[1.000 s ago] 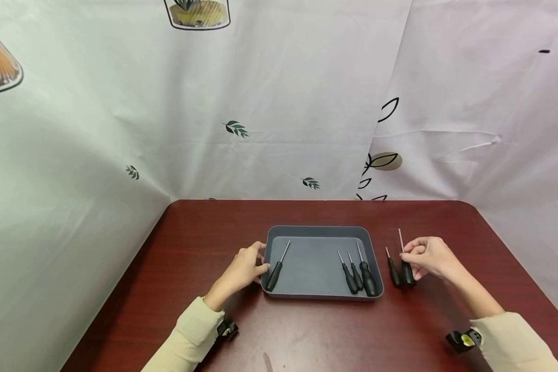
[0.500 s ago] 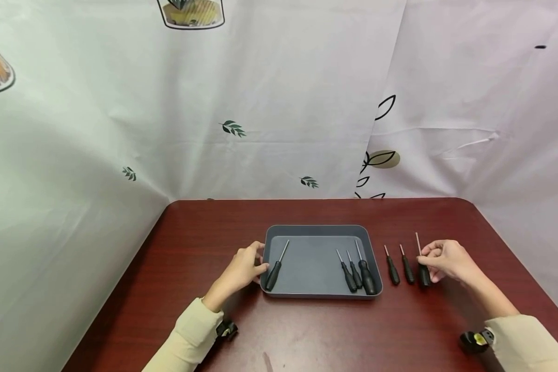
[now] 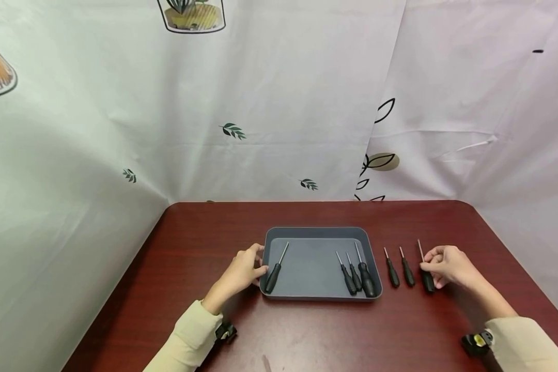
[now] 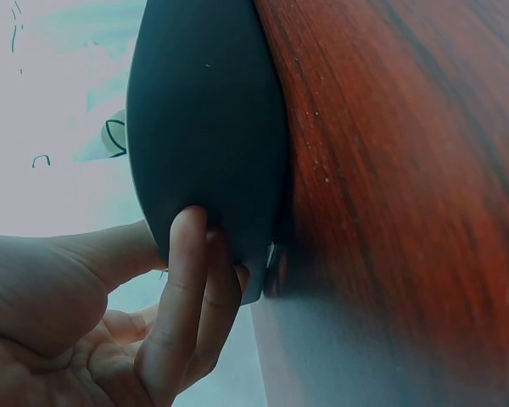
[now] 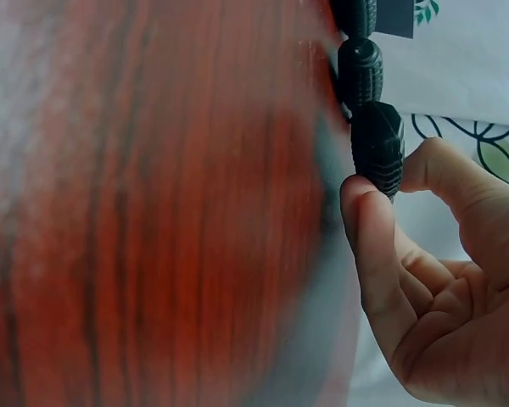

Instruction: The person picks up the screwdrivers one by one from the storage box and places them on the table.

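Note:
A shallow grey tray [image 3: 318,297] lies on the table. My left hand [image 3: 238,268] pinches its left wall, thumb over the rim and fingers against the outside [image 4: 208,119]. One screwdriver [image 3: 273,278] lies along the tray's left side; three more, among them a thick-handled one [image 3: 367,280], lie at its right. To the right of the tray, my right hand [image 3: 452,266] pinches a black-handled screwdriver [image 3: 427,281] between thumb and fingers, its shaft pointing away. In the right wrist view its ridged handle [image 5: 378,148] is at the table surface.
Two smaller screwdrivers [image 3: 392,275] [image 3: 408,275] lie side by side on the table between the tray and my right hand. The reddish-brown table [image 3: 204,232] ends at a patterned white cloth [image 3: 269,93] behind it.
My right hand has moved right with the large screwdriver, away from the smaller ones, then slightly nearer and lower. The left hand and tray have stayed put.

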Available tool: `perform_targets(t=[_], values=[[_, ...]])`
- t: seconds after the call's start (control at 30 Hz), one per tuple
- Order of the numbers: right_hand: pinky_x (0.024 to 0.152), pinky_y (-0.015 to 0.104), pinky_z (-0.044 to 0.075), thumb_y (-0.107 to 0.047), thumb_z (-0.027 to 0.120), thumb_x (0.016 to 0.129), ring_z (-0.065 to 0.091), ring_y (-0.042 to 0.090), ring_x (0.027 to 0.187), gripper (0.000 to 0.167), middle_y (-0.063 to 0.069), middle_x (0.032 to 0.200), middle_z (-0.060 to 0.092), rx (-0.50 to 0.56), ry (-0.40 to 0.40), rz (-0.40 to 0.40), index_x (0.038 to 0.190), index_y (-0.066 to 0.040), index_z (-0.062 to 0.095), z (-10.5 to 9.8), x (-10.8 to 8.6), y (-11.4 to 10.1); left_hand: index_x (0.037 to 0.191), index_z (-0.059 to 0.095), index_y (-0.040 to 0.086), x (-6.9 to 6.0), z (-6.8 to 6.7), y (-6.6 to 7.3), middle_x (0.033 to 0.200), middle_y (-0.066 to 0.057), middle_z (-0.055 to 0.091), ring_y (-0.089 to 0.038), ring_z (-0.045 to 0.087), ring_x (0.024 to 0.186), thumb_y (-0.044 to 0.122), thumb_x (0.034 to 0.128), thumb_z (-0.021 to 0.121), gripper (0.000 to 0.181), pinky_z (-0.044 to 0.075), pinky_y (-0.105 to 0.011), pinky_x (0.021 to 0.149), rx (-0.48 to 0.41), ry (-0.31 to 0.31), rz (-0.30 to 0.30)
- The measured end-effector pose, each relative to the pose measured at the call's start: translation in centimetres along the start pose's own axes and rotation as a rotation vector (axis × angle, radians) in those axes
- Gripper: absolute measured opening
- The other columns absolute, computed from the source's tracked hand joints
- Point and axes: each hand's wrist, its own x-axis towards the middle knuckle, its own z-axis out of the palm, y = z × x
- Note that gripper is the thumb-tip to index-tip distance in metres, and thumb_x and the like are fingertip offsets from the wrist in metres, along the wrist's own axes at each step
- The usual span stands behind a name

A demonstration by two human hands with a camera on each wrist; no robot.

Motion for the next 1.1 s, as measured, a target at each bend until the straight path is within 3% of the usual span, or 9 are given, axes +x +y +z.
perform_targets(t=[0.3,0.47,0.87,1.1], values=[[0.042,0.036,0.055,-0.004,0.075,0.084,0.059,0.025,0.043,0.019,0.004,0.06,0.057,-0.182,0.029,-0.068,0.086,0.004,0.057,0.16,0.06,-0.23,0.13,0.052,-0.01,0.06,-0.01,-0.03,0.084,-0.01,0.06,-0.015,0.062,0.049,-0.004,0.0887,0.071,0.046,0.057,-0.031,0.046,-0.015,0.015,-0.009],[0.042,0.035,0.053,-0.006,0.074,0.086,0.057,0.024,0.044,0.02,0.002,0.059,0.052,-0.241,0.001,-0.065,0.085,0.002,0.056,0.03,-0.02,-0.43,0.131,0.051,-0.01,0.02,0.0,-0.11,0.085,-0.01,0.06,-0.015,0.062,0.049,-0.004,0.0891,0.071,0.046,0.057,-0.03,0.046,-0.015,0.009,-0.009],[0.044,0.035,0.054,-0.007,0.069,0.091,0.057,0.023,0.048,0.021,0.004,0.064,0.049,-0.266,-0.038,-0.037,0.087,0.001,0.051,-0.41,-0.21,-0.72,0.131,0.05,-0.01,0.0,0.08,0.15,0.086,-0.011,0.061,-0.015,0.063,0.049,-0.003,0.0901,0.07,0.046,0.058,-0.032,0.047,-0.016,0.002,-0.009],[0.043,0.035,0.054,-0.015,0.068,0.095,0.058,0.023,0.047,0.024,0.003,0.062,0.05,-0.273,-0.019,-0.037,0.084,0.0,0.051,-0.12,-0.24,-0.59,0.131,0.051,-0.01,-0.06,0.17,-0.17,0.086,-0.011,0.061,-0.014,0.062,0.049,-0.003,0.0899,0.07,0.046,0.056,-0.029,0.045,-0.015,0.003,0.001]])
